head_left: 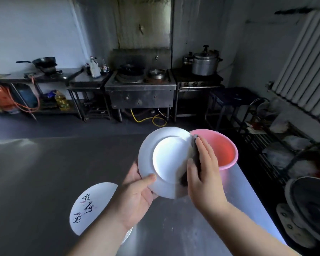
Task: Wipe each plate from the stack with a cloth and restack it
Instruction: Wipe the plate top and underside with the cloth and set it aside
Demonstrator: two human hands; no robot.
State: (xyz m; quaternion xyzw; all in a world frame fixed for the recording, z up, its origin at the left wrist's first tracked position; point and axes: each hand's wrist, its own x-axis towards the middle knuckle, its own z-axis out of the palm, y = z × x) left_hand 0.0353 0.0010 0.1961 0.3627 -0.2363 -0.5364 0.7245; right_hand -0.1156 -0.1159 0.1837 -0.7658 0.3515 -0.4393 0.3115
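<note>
A: What sort of place is this?
B: A working commercial kitchen — steel wok range (139,84) against a stained wall, pressure cooker (205,62), blackened wok (44,62).
A: Anything else?
B: Steel worktable (35,172), oil jug (62,101) beneath — no home.

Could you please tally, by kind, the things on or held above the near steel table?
Plates in view: 2, the white plate gripped by the left hand, and the painted plate on the table; any plates beneath it cannot be counted.
Cloths: 1, the dark cloth pressed on the held plate by the right hand.
Basins: 1, the pink basin.
Total: 4.
</note>
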